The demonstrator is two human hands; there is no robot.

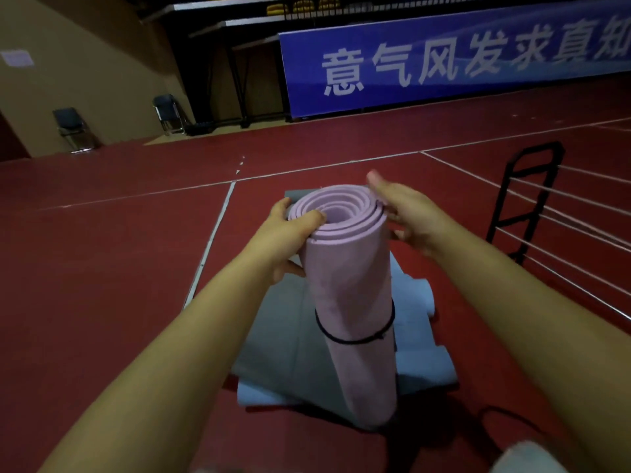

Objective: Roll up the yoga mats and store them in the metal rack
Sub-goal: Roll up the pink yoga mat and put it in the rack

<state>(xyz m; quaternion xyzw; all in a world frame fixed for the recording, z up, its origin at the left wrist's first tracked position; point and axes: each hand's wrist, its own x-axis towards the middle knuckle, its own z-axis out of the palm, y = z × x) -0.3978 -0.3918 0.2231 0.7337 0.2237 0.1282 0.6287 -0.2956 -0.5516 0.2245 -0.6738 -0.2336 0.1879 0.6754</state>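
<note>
A rolled pink yoga mat (351, 302) stands upright in front of me, bound low down by a black elastic band (355, 339). My left hand (286, 240) grips its top edge, thumb pressed into the spiral. My right hand (406, 216) is at the top right of the roll, fingers curled against its side, slightly blurred. Grey and pale blue mats (283, 336) lie flat and partly folded on the floor under the roll. The metal rack (522, 199), black frame with thin horizontal bars, stands to the right.
Red sports floor (102, 268) with white lines spreads all around. Two folding chairs (73, 129) stand by the far left wall. A blue banner (444, 63) with white characters runs along the back. A black cord (505, 418) lies on the floor near my right arm.
</note>
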